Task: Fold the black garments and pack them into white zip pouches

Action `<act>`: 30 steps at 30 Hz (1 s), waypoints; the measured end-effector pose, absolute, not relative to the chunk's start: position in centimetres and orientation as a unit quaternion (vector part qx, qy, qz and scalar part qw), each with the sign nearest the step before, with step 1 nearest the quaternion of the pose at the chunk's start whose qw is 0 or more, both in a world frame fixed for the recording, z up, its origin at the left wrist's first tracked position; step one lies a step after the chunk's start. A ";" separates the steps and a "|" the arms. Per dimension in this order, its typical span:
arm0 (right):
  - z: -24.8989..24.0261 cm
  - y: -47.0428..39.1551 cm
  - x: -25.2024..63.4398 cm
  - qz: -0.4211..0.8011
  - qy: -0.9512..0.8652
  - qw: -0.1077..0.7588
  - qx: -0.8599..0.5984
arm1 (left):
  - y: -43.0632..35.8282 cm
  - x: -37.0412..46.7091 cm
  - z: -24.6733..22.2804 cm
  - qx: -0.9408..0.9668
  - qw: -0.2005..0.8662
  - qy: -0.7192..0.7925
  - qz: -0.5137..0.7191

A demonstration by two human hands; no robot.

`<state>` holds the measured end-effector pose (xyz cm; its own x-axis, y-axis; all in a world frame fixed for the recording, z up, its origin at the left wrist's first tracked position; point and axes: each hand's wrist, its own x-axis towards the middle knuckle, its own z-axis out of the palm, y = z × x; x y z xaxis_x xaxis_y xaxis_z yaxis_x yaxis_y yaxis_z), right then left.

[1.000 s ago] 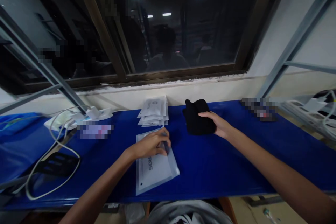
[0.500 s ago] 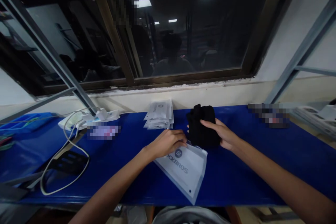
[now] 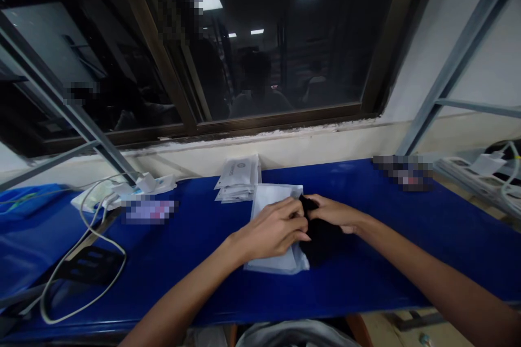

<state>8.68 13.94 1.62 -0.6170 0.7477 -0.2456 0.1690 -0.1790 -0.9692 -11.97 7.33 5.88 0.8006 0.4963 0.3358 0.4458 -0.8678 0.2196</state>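
A frosted white plastic pouch (image 3: 273,263) lies on the blue table (image 3: 195,274) in front of me. Its right-hand edge meets a folded black cloth item (image 3: 325,241), whose exact kind I cannot make out. My left hand (image 3: 279,227) lies over the pouch, fingers curled and gripping its edge beside the black cloth. My right hand (image 3: 331,211) is closed on the upper part of the cloth, right at the pouch's edge. How far the cloth reaches inside the pouch is hidden by my fingers.
Behind the pouch stands a stack of similar printed pouches (image 3: 238,176). A power strip (image 3: 130,190) with a looping white cable (image 3: 81,314), a black slotted object (image 3: 91,264) and a blue tray (image 3: 32,195) occupy the left. Metal posts (image 3: 459,59) rise at both sides.
The pouch has turned so its printed side no longer shows, and its edge now meets the black cloth. My right hand brought the cloth down and left; my left hand shifted its grip along the pouch.
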 end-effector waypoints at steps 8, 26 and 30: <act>1.0 14.7 7.9 0.595 -0.586 0.393 -0.385 | 8.2 -11.8 5.5 0.946 -0.056 0.271 0.168; 1.1 13.9 7.1 0.665 -0.487 0.462 -0.326 | 7.8 -12.4 3.1 0.804 -0.136 0.370 0.445; 2.0 14.8 8.3 0.632 -0.472 0.497 -0.362 | 9.5 -14.9 3.4 0.653 0.175 0.494 0.548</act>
